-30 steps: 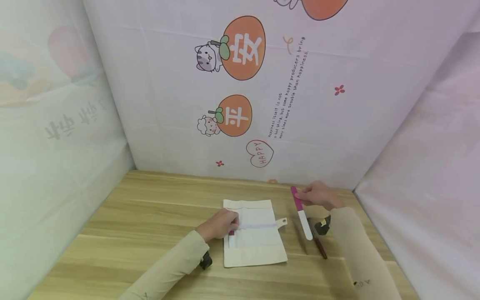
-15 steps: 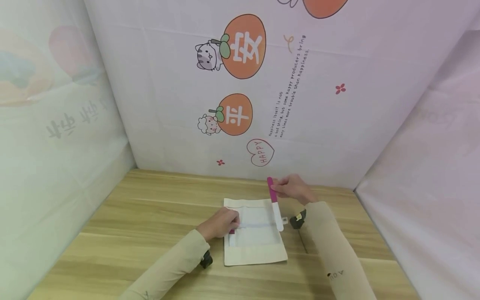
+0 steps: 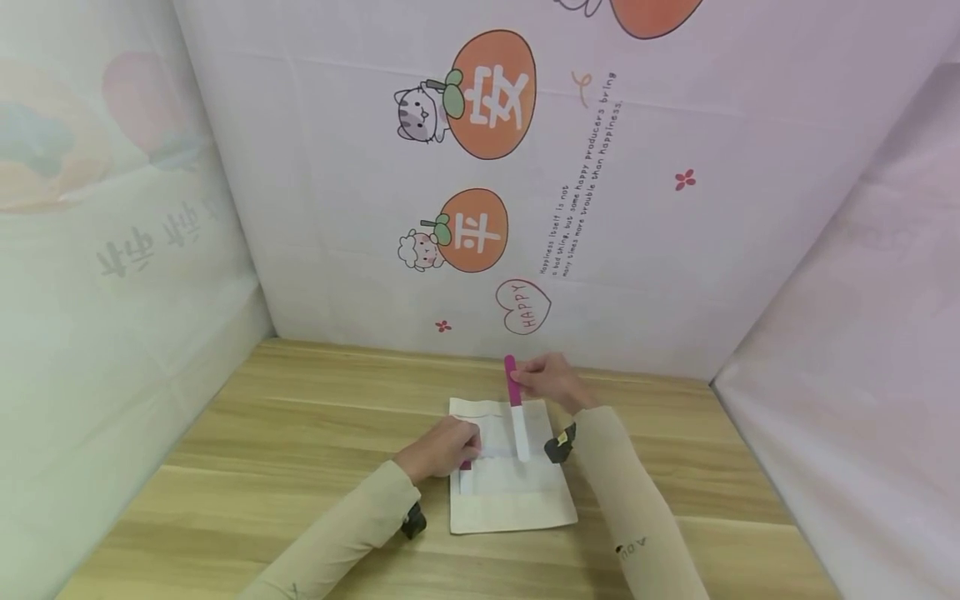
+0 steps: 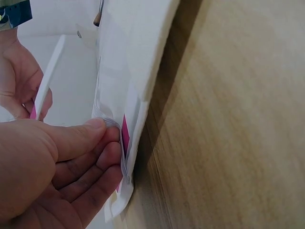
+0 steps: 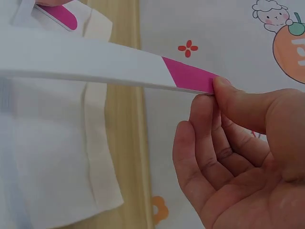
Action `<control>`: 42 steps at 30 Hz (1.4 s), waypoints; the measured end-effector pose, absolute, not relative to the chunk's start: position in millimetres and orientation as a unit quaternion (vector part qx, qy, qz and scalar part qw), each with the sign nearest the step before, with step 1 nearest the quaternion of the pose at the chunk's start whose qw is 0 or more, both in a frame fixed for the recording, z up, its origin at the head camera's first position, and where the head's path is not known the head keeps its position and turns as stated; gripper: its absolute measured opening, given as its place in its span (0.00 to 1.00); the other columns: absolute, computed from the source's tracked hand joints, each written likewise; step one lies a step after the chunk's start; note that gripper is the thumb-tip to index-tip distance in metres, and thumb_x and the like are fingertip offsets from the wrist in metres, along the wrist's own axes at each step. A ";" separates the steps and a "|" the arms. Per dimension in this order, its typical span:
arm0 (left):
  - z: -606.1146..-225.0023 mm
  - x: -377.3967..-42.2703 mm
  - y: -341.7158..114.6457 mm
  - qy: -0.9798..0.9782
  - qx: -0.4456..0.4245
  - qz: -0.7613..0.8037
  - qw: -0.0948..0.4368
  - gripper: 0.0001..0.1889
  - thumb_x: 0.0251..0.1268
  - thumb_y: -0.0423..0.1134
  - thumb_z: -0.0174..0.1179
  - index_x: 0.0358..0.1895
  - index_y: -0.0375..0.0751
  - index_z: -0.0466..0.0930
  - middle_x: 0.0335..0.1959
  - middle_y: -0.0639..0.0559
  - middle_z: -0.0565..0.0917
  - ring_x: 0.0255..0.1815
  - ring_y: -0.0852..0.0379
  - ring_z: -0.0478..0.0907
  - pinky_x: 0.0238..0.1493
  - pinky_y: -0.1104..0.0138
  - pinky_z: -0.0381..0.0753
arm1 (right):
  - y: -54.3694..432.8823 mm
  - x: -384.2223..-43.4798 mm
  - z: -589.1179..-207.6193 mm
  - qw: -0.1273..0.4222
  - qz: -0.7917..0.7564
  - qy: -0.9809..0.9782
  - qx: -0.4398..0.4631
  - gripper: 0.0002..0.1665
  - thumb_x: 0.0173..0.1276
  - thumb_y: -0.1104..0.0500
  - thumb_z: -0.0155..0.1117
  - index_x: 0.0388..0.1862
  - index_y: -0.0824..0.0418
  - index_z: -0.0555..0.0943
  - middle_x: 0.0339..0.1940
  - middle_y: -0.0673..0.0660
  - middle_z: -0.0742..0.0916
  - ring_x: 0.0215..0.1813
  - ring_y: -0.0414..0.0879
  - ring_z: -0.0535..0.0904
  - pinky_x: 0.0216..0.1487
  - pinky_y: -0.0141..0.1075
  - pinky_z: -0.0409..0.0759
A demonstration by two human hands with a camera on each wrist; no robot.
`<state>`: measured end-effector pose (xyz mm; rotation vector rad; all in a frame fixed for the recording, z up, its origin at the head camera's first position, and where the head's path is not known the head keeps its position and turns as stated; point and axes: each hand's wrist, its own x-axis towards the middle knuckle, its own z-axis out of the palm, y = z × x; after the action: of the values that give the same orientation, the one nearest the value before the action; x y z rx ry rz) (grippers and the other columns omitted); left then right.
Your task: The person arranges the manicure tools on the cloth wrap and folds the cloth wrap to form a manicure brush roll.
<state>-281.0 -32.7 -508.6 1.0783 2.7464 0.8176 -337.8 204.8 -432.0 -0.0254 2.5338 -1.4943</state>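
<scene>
An open cream fabric pouch (image 3: 517, 510) lies flat on the wooden table. At its left side my left hand (image 3: 442, 447) pinches a grey elastic band (image 4: 112, 122) between thumb and fingers, lifting it a little. Under the band lies another pink-and-white nail file (image 4: 125, 133), partly hidden by that hand. My right hand (image 3: 553, 382) pinches a long nail file (image 3: 519, 417) by its pink end. Its white end points down toward the front, over the pouch's middle. In the right wrist view, thumb and fingertips grip the pink tip (image 5: 190, 77).
A brown-tipped tool (image 4: 98, 18) shows at the top of the left wrist view. White printed cloth walls (image 3: 360, 275) enclose the wooden table (image 3: 300, 433) at the back and both sides.
My right hand has carried the nail file leftward from the table's right side to above the pouch. My left hand has stayed at the band.
</scene>
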 end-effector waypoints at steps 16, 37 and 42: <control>-506.2 -278.3 -30.7 0.897 0.348 0.270 0.041 0.10 0.74 0.30 0.63 0.30 0.41 0.81 0.21 0.56 0.80 0.23 0.68 0.71 0.32 0.73 0.75 | 189.8 -348.8 -457.2 0.037 -0.543 0.838 0.035 0.15 0.75 0.57 0.71 0.52 0.67 0.87 0.43 0.59 0.91 0.42 0.45 0.85 0.60 0.48 0.87; -510.4 -281.1 -27.8 0.904 0.328 0.269 0.059 0.10 0.75 0.31 0.63 0.30 0.43 0.80 0.21 0.53 0.82 0.23 0.68 0.71 0.31 0.73 0.74 | 176.4 -363.0 -489.9 0.043 -0.557 0.829 0.008 0.10 0.75 0.59 0.69 0.46 0.67 0.88 0.33 0.54 0.88 0.37 0.43 0.81 0.46 0.37 0.84; -509.6 -281.1 -28.6 0.903 0.329 0.272 0.055 0.10 0.74 0.30 0.62 0.30 0.43 0.80 0.21 0.57 0.78 0.23 0.67 0.71 0.31 0.73 0.74 | 175.2 -359.8 -498.0 0.056 -0.531 0.845 0.016 0.10 0.75 0.58 0.70 0.46 0.65 0.89 0.34 0.52 0.89 0.37 0.41 0.80 0.41 0.30 0.79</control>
<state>-281.1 -28.6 -509.6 1.0001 2.7409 0.8253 -359.8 175.2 -498.0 0.0499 2.5651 -1.6112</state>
